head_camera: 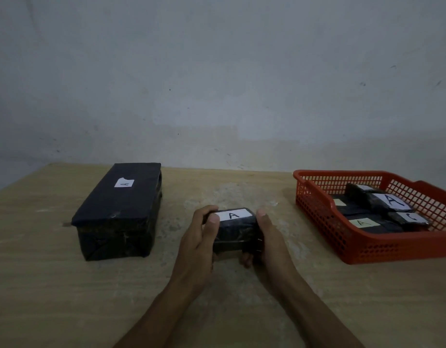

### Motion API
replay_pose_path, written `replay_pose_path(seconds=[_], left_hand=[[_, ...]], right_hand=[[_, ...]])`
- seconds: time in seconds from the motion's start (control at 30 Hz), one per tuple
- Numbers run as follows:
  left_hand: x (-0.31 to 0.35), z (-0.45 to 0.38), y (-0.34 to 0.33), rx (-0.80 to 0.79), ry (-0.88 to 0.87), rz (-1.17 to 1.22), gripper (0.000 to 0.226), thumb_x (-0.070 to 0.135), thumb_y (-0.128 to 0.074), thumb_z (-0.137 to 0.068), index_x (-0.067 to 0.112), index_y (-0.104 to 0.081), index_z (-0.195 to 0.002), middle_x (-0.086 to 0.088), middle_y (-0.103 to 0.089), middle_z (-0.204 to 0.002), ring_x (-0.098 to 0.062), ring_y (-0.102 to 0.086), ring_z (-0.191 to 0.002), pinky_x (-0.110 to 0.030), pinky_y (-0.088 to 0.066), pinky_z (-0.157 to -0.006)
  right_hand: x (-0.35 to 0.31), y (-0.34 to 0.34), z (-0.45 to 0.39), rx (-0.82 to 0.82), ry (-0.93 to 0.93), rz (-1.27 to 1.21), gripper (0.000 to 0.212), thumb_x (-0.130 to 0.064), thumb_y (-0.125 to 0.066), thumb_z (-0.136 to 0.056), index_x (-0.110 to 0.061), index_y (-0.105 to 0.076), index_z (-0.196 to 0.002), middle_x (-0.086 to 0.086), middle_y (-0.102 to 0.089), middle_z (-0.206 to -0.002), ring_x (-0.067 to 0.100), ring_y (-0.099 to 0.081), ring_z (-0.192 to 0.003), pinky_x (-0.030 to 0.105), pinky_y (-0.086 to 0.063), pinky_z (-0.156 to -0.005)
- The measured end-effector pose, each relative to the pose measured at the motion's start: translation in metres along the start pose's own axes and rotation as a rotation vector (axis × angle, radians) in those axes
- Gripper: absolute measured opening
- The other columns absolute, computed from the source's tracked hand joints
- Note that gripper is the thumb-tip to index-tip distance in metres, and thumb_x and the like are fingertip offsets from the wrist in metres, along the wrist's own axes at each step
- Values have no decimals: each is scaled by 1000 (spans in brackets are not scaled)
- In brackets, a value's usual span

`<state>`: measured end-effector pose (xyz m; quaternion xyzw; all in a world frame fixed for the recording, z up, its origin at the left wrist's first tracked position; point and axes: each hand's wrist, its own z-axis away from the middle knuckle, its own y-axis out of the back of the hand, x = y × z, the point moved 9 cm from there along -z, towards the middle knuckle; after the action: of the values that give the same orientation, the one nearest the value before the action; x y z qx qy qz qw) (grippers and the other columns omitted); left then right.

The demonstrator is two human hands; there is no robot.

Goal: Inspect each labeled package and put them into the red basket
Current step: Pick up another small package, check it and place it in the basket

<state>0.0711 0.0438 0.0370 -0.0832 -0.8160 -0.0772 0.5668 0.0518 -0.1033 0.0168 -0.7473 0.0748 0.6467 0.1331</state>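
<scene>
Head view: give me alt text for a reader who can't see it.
Both hands, left and right, hold a small black package labeled A above a wooden table. A large black package sits left; a red basket holding several packages sits right.

Black wrap on the small package [235, 228] at frame centre, with a white label [234, 215] bearing a black "A". Same black wrap on the large box [117, 212] at centre left, white label, black letter. Bright red mesh basket [342, 222] at right, grid of small square holes through its walls. Black packages [377, 200] inside, labels white or pale yellow, black letters. Pale beige wood-grain worktop [66, 297], a lighter worn patch near the middle. Dull grey-blue wall [216, 71] across the upper frame, dark scuffs at upper right.
</scene>
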Motion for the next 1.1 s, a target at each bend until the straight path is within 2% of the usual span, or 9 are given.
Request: replay_pose_path(seconds=[0.13,0.27,0.4,0.5,0.57,0.67,0.77,0.9,1.1], left_hand=[[6,4,-2,-9,-19,-44,43,50,-45,-88,30,-54,-125,1,-67,-98,-6,-60,-51,-22,-47,-46],[2,3,2,45,6,-17,38,53,-45,-88,25,-60,-108,-5,-63,-62,-17,-54,-40,-27,-44,-40],[4,4,3,73,-4,9,35,52,-44,-88,22,-61,-97,-3,-60,-56,-20,-49,-36,-25,-40,-37],[7,3,4,76,-48,-55,32,51,-46,-89,31,-61,-109,4,-67,-78,-9,-60,-52,-21,-47,-46],[10,4,4,75,-99,-121,28,52,-49,-95,40,-56,-119,15,-65,-106,3,-66,-84,-14,-52,-64],[15,9,0,31,-196,-232,48,49,-56,-88,40,-48,-134,23,-56,-126,7,-56,-112,-10,-49,-82],[20,12,-8,-14,-270,-314,55,31,-57,-82,36,-47,-136,18,-56,-128,-2,-55,-117,-18,-50,-92],[27,13,-11,-36,-371,-322,51,18,-52,-75,26,-56,-126,10,-57,-127,-13,-55,-120,-32,-50,-98],[17,9,-6,14,-310,-343,42,20,-54,-89,47,-48,-121,21,-50,-131,2,-48,-122,-14,-46,-96]], right_hand=[[7,8,-2,53,-56,31,88,-90,-41,-77,-11,-76,-93,23,-65,-72,28,-53,-55,31,-41,-47],[2,10,1,58,-37,156,82,-73,-31,-88,-3,-74,-85,8,-64,-55,17,-58,-46,25,-44,-44],[-5,9,3,54,-10,228,81,-70,-26,-90,-6,-72,-72,9,-62,-50,18,-58,-42,23,-44,-42],[1,9,0,47,-27,165,73,-59,-28,-102,-5,-74,-86,11,-61,-52,20,-53,-42,23,-40,-40],[7,6,-2,30,-56,58,60,-51,-32,-105,-8,-73,-101,18,-64,-63,22,-52,-45,25,-38,-40],[13,3,-5,-8,-112,-76,45,-32,-30,-104,-8,-66,-119,22,-69,-82,26,-56,-51,27,-42,-40],[15,1,-7,-33,-173,-238,40,-21,-31,-102,-8,-64,-121,21,-67,-96,30,-60,-59,33,-49,-45],[10,1,-5,-41,-147,-380,33,-28,-41,-101,-8,-67,-108,17,-70,-97,36,-65,-74,46,-53,-61],[9,4,0,-60,-127,-355,24,-22,-53,-91,-10,-66,-108,20,-64,-104,32,-64,-75,37,-54,-51]])
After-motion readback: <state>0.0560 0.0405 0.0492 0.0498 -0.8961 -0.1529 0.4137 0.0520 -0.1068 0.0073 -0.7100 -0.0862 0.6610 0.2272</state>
